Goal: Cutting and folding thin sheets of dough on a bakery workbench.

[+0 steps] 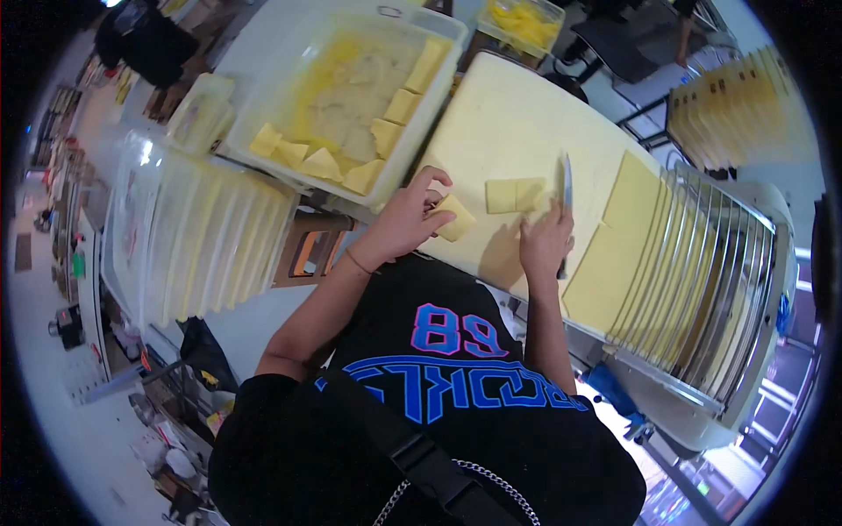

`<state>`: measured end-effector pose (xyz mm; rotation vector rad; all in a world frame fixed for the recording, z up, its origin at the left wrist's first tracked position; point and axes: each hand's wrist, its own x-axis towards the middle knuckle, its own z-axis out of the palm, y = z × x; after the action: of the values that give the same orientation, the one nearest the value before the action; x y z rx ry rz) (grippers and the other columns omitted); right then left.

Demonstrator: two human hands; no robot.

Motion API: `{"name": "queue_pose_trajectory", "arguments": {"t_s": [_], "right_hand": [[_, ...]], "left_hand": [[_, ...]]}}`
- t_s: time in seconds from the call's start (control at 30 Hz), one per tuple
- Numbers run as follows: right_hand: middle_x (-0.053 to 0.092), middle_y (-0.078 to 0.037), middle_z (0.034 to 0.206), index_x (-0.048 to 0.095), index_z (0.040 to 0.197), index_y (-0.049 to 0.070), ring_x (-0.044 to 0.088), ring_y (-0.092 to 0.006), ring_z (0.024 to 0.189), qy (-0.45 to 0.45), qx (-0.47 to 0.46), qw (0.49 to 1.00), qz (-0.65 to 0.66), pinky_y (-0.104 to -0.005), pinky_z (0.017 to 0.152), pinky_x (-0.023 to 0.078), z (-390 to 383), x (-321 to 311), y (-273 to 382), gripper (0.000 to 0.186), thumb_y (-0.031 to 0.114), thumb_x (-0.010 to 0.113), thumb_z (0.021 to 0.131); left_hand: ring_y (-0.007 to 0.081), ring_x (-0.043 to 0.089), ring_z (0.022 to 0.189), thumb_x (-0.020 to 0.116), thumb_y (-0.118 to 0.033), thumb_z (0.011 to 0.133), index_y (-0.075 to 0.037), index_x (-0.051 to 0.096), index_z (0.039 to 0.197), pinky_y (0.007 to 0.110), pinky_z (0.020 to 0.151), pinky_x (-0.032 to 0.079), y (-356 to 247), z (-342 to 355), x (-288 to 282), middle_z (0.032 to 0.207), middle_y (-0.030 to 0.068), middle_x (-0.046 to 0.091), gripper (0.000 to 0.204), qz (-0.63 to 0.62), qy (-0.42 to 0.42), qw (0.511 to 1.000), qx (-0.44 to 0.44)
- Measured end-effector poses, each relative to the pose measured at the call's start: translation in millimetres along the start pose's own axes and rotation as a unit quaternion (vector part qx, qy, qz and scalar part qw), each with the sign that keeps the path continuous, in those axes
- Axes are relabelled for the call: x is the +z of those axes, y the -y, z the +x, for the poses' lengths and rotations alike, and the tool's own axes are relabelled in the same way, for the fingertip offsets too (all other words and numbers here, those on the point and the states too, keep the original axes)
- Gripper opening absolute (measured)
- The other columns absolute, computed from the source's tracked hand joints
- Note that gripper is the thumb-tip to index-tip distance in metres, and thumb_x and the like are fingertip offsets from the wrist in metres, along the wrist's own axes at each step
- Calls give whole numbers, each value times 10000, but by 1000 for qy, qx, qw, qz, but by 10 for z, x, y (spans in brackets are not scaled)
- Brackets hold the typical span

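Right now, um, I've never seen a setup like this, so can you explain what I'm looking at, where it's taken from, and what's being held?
There's no robot here: these are a person's bare hands. The single picture comes from a wide fisheye camera on that person's head, looking down, so straight edges bend near the rim.

The left hand holds a yellow piece. The right hand holds a knife, its blade pointing away from the body.

On the pale surface, cut pieces lie between the hands. Farther right, a yellow sheet runs under metal bars. Beyond the left hand, a tub holds more yellow pieces.
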<state>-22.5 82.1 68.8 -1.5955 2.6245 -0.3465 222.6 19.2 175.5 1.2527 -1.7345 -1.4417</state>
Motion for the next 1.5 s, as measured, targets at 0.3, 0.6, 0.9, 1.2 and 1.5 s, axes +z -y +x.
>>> {"name": "queue_pose_trajectory", "arguments": {"t_s": [0.3, 0.6, 0.9, 1.2, 1.5], "right_hand": [[331, -131, 1491, 493, 1357, 211, 288, -332, 1389, 46, -173, 982, 52, -705, 1001, 226, 258, 362, 417, 446, 347, 522, 933], [447, -82, 1418, 580, 1242, 183, 371, -258, 1343, -32, -205, 975, 79, -618, 988, 275, 252, 530, 268, 356, 311, 542, 912], [532, -72, 1317, 609, 1119, 133, 451, -254, 1248, 37, -164, 971, 170, -545, 945, 298, 465, 670, 192, 308, 255, 546, 843], [633, -25, 927, 614, 980, 74, 581, -165, 853, 131, -57, 855, 499, -359, 808, 450, 417, -465, 792, 126, 99, 647, 861], [645, -79, 969, 622, 1072, 10, 596, -149, 861, 100, -24, 783, 613, -233, 795, 458, 525, -516, 819, 204, 56, 650, 876]], "left_hand": [[88, 455, 625, 595, 55, 838, -58, 580, 1212, 214, 561, 437, -318, -78, -463, 774, 9, 502, 392, -75, -98, 992, 35], [123, 530, 739, 606, 16, 812, -66, 581, 1136, 233, 642, 474, 181, 558, -1544, 883, 35, 574, 335, 0, -95, 995, -23], [254, 571, 772, 704, -103, 669, -60, 586, 1033, 356, 724, 473, 587, 777, -1561, 882, 101, 606, 385, 312, -119, 942, 38], [171, 564, 932, 714, -63, 782, -27, 534, 1233, 295, 863, 457, -363, 419, -399, 1060, 80, 601, 486, 83, -63, 986, 133], [86, 546, 725, 686, -108, 815, -5, 572, 1174, 225, 645, 471, -59, 800, -972, 795, 22, 602, 390, -141, 37, 989, -27]]}}
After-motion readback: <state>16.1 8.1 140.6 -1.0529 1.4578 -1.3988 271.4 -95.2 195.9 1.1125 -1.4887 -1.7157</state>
